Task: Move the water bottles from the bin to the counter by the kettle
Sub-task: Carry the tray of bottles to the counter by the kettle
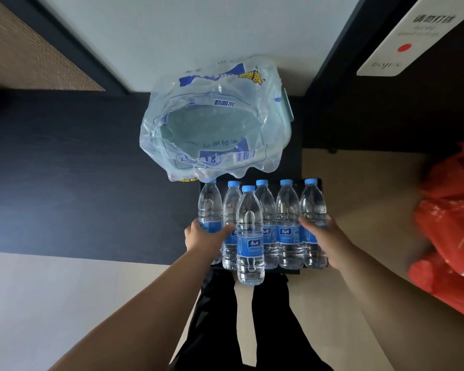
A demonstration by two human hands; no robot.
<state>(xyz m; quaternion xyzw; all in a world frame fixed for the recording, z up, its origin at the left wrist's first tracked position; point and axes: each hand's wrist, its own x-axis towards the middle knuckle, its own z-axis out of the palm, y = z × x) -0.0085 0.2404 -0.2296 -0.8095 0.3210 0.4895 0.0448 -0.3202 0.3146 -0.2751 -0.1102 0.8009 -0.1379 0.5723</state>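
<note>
Several clear water bottles (288, 223) with blue caps and blue labels are pressed together in a row above a black bin (292, 271), whose edge shows below them. My left hand (204, 235) grips the leftmost bottle (210, 207) at its label. My right hand (323, 241) wraps around the rightmost bottle (313, 207). One bottle (249, 236) sits nearer to me, squeezed between the others. No kettle is in view.
A crumpled clear plastic wrap with blue print (214, 121) lies beyond the bottles on a dark surface (78, 170). A red plastic bag (450, 223) sits on the tan floor at the right. My dark trouser legs (252, 330) are below. A white sign (410, 33) is on the dark panel at upper right.
</note>
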